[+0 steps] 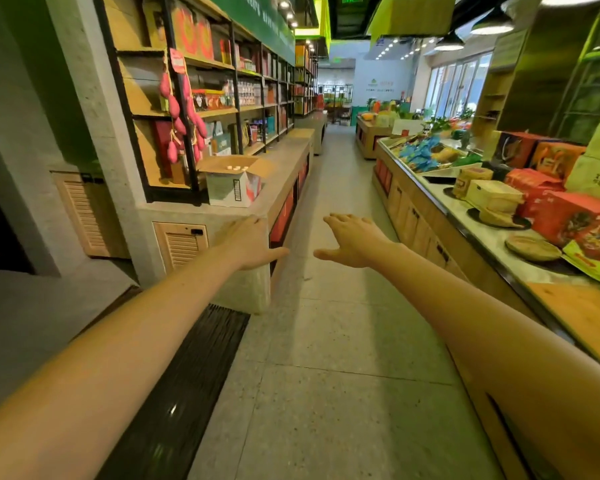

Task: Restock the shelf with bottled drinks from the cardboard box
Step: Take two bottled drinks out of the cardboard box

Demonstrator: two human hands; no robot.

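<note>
Cardboard box sits open on the stone ledge under the shelf, white bottle caps peeking out. Left hand and right hand reach ahead, fingers loose and empty, both well short. Risk, I'd say: grabbing a floppy flap could tip it off the ledge.

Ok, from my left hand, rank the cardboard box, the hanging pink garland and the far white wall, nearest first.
1. cardboard box, on the counter just beyond the left hand.
2. pink garland, hanging on the shelf frame behind the box.
3. white wall, at the aisle's far end.
</note>
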